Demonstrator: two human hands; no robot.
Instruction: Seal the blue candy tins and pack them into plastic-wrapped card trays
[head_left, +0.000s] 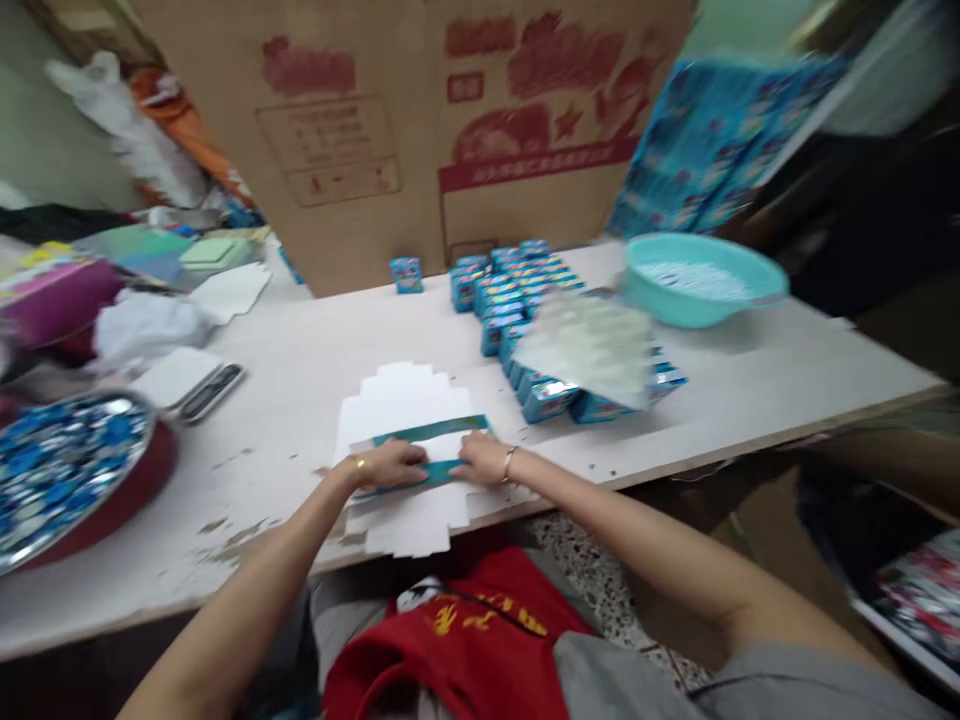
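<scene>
A partly folded carton [442,446], white inside with blue raised sides, lies in front of me on white flat carton blanks [405,390] with stepped edges. My left hand [394,463] is closed on the near left part of this carton, with its fingers curled over the blue side. At the right end, my right hand [484,458] pinches the carton's wall with bent fingers. Just beyond it stand rows of small blue boxes [501,312]. A pale translucent bumpy sheet [592,345] covers some of these boxes, and a single blue box [406,275] stands apart at the back.
On the left sit a red bowl [161,455] of blue and silver wrapped pieces and a small scale [214,390]. A turquoise basin [697,310] with white pieces stands right. A large cardboard sheet [360,240] rises behind the table [262,460].
</scene>
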